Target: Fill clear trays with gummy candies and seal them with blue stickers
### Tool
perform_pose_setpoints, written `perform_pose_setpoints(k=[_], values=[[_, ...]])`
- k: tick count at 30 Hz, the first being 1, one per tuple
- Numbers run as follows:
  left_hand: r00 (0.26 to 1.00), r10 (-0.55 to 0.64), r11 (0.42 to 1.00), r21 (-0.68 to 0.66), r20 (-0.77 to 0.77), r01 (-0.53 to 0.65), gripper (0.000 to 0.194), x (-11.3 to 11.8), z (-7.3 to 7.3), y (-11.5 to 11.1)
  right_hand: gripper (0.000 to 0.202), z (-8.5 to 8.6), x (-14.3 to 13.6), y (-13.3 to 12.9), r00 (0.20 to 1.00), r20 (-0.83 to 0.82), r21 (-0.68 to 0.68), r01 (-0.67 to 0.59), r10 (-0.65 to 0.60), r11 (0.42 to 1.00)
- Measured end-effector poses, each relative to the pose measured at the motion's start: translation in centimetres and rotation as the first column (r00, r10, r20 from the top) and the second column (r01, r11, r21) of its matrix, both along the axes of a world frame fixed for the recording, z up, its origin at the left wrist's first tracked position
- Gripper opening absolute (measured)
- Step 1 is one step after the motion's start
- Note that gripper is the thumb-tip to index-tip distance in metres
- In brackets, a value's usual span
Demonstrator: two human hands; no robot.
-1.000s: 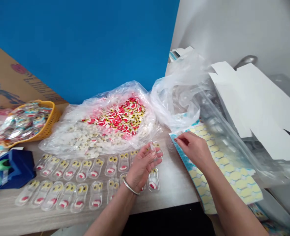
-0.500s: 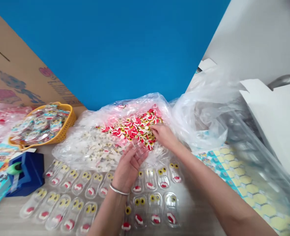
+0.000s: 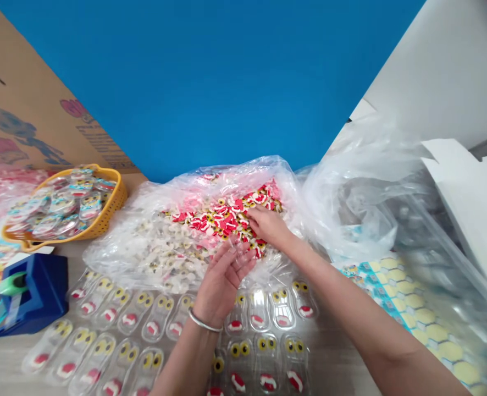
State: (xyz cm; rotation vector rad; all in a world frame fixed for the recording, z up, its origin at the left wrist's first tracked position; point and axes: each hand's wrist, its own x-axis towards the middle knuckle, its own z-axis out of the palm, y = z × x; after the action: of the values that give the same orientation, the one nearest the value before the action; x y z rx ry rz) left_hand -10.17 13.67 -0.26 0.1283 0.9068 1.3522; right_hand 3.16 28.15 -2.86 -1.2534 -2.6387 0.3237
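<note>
A clear plastic bag (image 3: 123,236) lies open in the middle, full of small red-and-white mouth pieces and yellow eye pieces (image 3: 227,217). My right hand (image 3: 266,224) reaches into the loose pieces, its fingers closed together at their tips; what they pinch is hidden. Palm up, my left hand (image 3: 222,280) is at the bag's front edge with a clear plastic piece on its curled fingers. Below, two rows of clear plastic shells (image 3: 130,312) rest on the table, each with yellow eyes and a red mouth.
At the left are a yellow basket (image 3: 114,206) of filled packs and a blue tape dispenser (image 3: 41,291). A printed cardboard box stands behind them. Plastic bags, yellow-patterned sheets (image 3: 416,308) and white cardboard (image 3: 466,203) are at the right.
The view has shifted slightly. My right hand has moved a little left over the pieces, while my left hand keeps its palm-up pose at the bag's edge.
</note>
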Motion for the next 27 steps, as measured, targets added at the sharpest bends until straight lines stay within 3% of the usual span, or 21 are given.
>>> perform_pose_setpoints(k=[7, 12, 15, 17, 19, 23, 25, 27], values=[[1.000, -0.011, 1.000, -0.020, -0.010, 0.011, 0.034, 0.6, 0.3, 0.1, 0.023, 0.0, -1.4, 0.1, 0.994, 0.104, 0.042, 0.033, -0.037, 0.999], [1.000, -0.006, 1.000, 0.009, 0.010, 0.006, 0.035, 1.0, 0.7, -0.2, 0.014, 0.9, 0.3, -0.7, 0.981, -0.170, -0.042, 0.089, -0.095, 0.995], [0.999, -0.039, 0.999, 0.000, -0.013, 0.039, 0.029, 1.5, 0.8, -0.3, 0.012, 2.0, 1.8, -3.3, 0.918, -0.386, -0.071, 0.075, -0.097, 0.995], [0.998, -0.065, 0.998, 0.021, 0.000, 0.065, 0.027, 2.2, 0.7, -0.3, 0.014, 2.7, 2.5, -5.8, 0.898, -0.433, -0.027, 0.080, -0.084, 0.996], [0.997, -0.072, 0.995, 0.072, 0.034, 0.070, 0.023, 3.0, 0.7, -0.4, 0.017, 3.2, 2.9, -8.1, 0.931, -0.365, 0.083, 0.052, -0.018, 0.995], [0.999, -0.021, 0.992, 0.122, 0.050, 0.015, 0.014, 4.2, 0.5, -0.5, 0.025, 2.9, 3.5, -11.0, 0.983, -0.102, 0.249, -0.126, 0.155, 0.960], [1.000, -0.009, 0.995, 0.097, 0.008, 0.008, 0.018, 4.3, 0.3, -0.7, 0.028, 2.5, 3.8, -11.5, 0.981, -0.087, 0.225, -0.148, 0.172, 0.963], [0.998, -0.013, 0.998, 0.060, -0.060, 0.017, 0.025, 4.3, 0.2, -0.9, 0.028, 2.1, 4.1, -11.6, 0.971, -0.193, 0.138, -0.113, 0.138, 0.984]])
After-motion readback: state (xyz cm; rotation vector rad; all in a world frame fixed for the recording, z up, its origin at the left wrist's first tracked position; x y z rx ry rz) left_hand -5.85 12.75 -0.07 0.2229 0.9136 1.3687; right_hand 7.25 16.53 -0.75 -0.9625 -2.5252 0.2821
